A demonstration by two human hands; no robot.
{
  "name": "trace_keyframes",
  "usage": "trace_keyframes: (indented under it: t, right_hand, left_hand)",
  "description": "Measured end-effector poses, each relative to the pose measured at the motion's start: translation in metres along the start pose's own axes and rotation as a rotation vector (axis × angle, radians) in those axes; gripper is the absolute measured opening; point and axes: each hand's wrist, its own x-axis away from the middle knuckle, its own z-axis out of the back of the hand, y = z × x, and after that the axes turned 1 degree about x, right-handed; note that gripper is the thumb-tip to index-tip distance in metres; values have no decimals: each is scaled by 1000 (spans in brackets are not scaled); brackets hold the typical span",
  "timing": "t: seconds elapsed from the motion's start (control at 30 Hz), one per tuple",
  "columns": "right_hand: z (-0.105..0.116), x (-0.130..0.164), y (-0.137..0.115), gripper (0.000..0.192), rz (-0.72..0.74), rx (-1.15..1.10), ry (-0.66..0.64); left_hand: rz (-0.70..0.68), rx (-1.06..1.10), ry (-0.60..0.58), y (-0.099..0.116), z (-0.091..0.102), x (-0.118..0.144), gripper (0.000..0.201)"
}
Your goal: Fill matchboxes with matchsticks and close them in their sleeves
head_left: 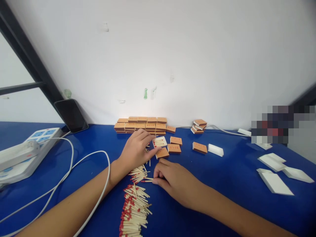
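Observation:
My left hand [138, 146] reaches over the matches, its thumb and fingers at the near and far edges of a small white matchbox tray [160, 143] with matches lying in it. An orange matchbox [162, 153] lies just below that tray, by the thumb. My right hand [170, 177] is closed in a pinch on a couple of red-tipped matches [147, 180], their heads pointing left. Beneath and between the hands runs a long heap of loose matches [134, 205], heads mostly to the left. Two more orange matchboxes, one behind the other [174, 148], lie right of the tray.
Stacked matchboxes [140, 126] line the wall, with a smaller stack [198, 126] to their right. Several white trays [275, 182] lie at right. On the left are a power strip [29, 154], a leaning phone [71, 115] and a looping white cable [108, 161] across my left forearm.

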Motion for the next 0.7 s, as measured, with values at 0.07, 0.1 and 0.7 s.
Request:
trace_keyframes:
  t: [0.07, 0.1, 0.7]
  right_hand:
    - [7, 3, 8, 6, 3, 19, -13]
    - [11, 4, 12, 7, 11, 19, -22]
    - [1, 8, 22, 10, 147, -23, 55]
  left_hand:
    - [-4, -4, -8, 1, 0, 0, 32]
    - [-5, -4, -13, 1, 0, 0, 32]
    - [-6, 24, -26, 3, -2, 0, 33]
